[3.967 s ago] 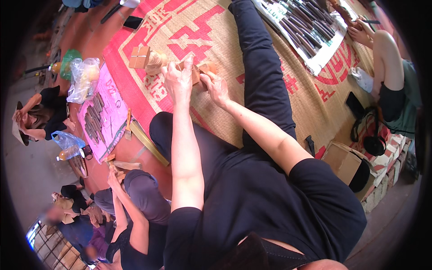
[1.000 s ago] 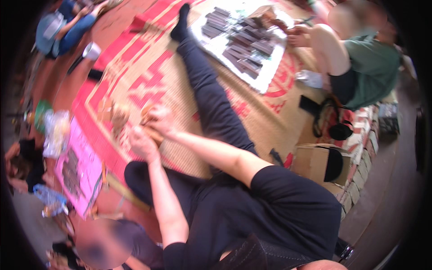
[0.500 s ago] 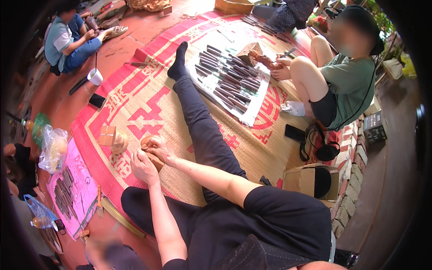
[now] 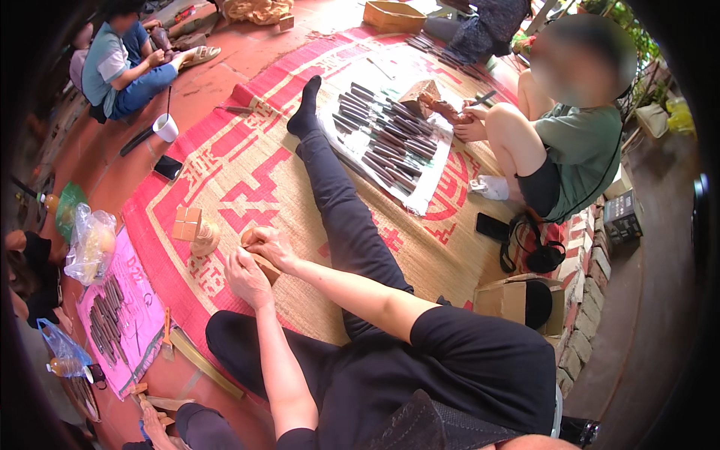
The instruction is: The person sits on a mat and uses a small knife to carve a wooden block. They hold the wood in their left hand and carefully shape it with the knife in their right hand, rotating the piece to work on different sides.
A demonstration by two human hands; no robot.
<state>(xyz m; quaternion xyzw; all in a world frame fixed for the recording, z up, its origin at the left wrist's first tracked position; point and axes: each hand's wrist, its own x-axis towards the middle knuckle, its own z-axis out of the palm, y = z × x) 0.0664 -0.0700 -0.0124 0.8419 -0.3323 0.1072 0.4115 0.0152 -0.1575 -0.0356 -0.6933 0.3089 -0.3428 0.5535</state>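
Close together over the mat, my left hand and my right hand both have their fingers closed at a brown wooden piece. Its flat lower side shows between the palms, and a rounded tan part peeks out beyond my right fingers. My hands cover the rest, and any small tool in them cannot be made out. Just past my left hand stand a pale, round turned-looking object and a small tan block with lines across it.
A red and straw mat lies beneath me. Many dark-handled tools rest on a white cloth; more lie on a pink sheet. A person sits at right holding a carved wooden piece. A phone and cardboard box are near.
The whole view has shifted slightly. My hands stay together at the wooden piece, with only small finger movement. At the lower left, another person's hand and some wood now show.
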